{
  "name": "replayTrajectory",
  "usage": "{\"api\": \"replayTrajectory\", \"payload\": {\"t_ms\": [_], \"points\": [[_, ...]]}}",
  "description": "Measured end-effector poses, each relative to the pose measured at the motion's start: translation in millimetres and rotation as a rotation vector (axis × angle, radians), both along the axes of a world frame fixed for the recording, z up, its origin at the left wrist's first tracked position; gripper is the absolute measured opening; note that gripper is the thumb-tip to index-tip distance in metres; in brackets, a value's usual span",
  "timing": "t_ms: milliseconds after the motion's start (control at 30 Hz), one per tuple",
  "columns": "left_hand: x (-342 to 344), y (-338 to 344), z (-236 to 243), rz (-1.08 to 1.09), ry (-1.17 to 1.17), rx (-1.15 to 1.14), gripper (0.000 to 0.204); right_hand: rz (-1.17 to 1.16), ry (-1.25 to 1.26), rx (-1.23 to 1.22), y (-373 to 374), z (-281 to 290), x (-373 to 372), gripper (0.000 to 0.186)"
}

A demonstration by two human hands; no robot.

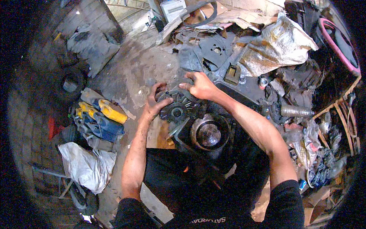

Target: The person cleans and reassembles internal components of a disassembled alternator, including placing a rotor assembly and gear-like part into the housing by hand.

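Observation:
A dark, round metal part (176, 110) with radiating fins and a raised hub is held between both my hands in the middle of the view. My left hand (154, 102) grips its left rim, thumb laid across the top face and fingers bent over the far edge. From the upper right, my right hand (200, 86) clasps the far side of the part, its fingertips pressed down at the rim. Close by, toward my body, a dark round housing (209, 133) shows a dull metal inside. The part's underside is hidden.
Yellow and blue plastic containers (101, 118) lie at left, above a white sack (88, 164). A dirty white sack (276, 45) and dark sheet panels (207, 51) cover the far right. Plastic bottles (297, 111) and litter pile up at right. An open can (263, 82) stands near my right forearm.

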State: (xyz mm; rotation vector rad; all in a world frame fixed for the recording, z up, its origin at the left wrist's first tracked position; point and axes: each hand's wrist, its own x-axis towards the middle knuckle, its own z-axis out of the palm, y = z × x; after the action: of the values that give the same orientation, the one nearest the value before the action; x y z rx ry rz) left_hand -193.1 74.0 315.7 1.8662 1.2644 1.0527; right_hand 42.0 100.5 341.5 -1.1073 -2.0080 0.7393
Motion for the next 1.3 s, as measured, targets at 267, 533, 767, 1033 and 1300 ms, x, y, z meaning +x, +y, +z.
{"api": "replayTrajectory", "payload": {"t_ms": [267, 533, 767, 1033, 1300], "points": [[21, -5, -5, 0.38, 0.148, -0.001, 0.066, -0.294, 0.049, -0.204, -2, 7, -11, 0.062], [22, 49, -1, 0.405, -0.035, -0.163, 0.061, -0.529, 0.177, -0.372, 27, -2, -1, 0.054], [42, 30, 22, 0.062, 0.193, 0.021, 0.081, -0.555, 0.264, -0.52, 41, -1, 7, 0.055], [80, 36, 23, 0.188, 0.206, 0.122, 0.077, -0.41, 0.691, -0.473, 45, -32, 31, 0.03], [88, 57, 8, 0.361, 0.191, 0.028, 0.083, -0.404, 0.796, -0.532, 16, -37, 26, 0.036]]}}
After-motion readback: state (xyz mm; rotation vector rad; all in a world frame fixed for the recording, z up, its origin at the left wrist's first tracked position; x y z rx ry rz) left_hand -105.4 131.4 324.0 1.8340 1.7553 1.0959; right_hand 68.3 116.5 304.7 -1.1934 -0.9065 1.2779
